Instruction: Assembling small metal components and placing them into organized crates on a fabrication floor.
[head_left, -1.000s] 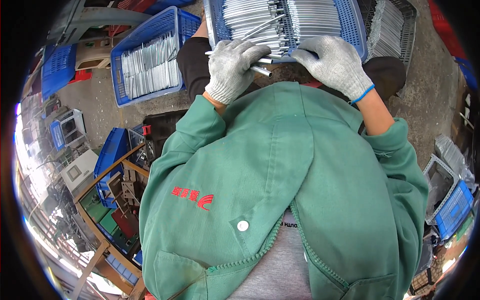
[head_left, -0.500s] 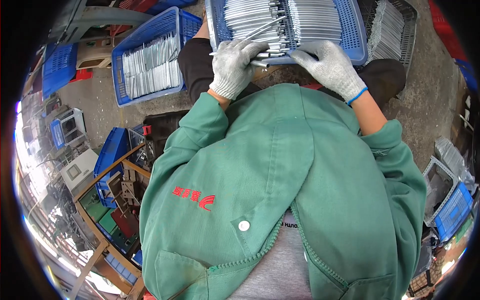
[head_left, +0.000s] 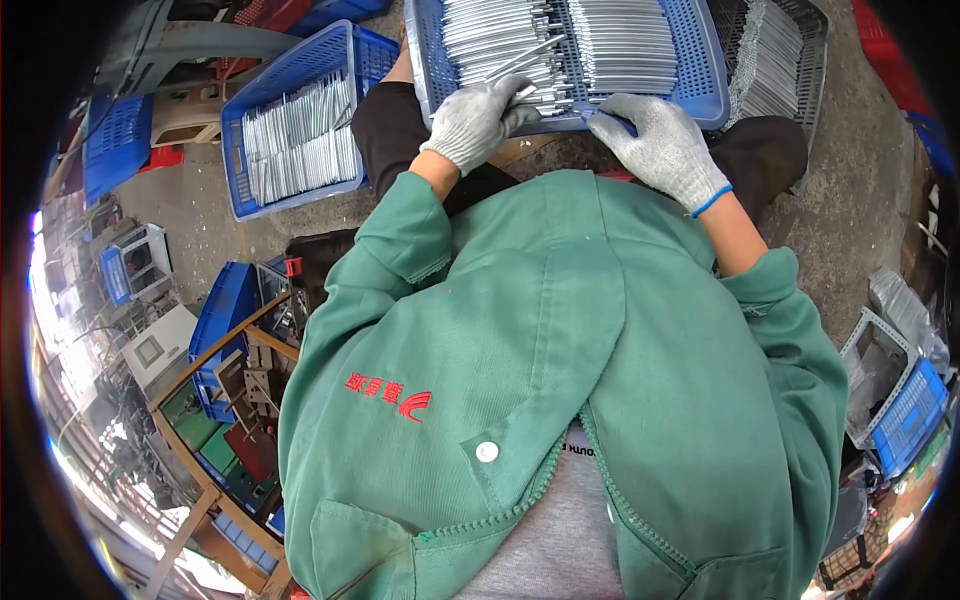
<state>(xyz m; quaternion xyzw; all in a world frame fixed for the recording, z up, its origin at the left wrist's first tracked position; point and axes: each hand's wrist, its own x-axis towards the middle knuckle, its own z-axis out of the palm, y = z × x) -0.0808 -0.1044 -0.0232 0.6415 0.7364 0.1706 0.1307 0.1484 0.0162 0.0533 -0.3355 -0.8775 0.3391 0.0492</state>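
A blue plastic basket [head_left: 718, 100] lies before me at the top, holding two stacks of silvery metal tubes [head_left: 622, 48]. My left hand [head_left: 470, 125], in a grey-white knitted glove, is closed at the basket's near left edge. A short metal tube [head_left: 525, 92] pokes out past its fingers; the rest is hidden by the glove. One loose tube [head_left: 527, 57] slants across the left stack just beyond. At the near rim, my right hand [head_left: 660, 145], gloved with a blue cuff, has thumb and fingers apart around the rim, with no tube visible in it.
Another blue basket [head_left: 228, 150] of tubes stands on the floor to the left. A dark crate [head_left: 822, 95] with more tubes sits at the right, beyond my knee. A wooden frame [head_left: 205, 492] and blue bins [head_left: 222, 310] fill the lower left. A perforated metal frame [head_left: 905, 345] lies far right.
My left hand has turned and shifted slightly; the tubes that stuck out on both sides of it no longer show that way. My right thumb and fingers have spread apart at the rim.
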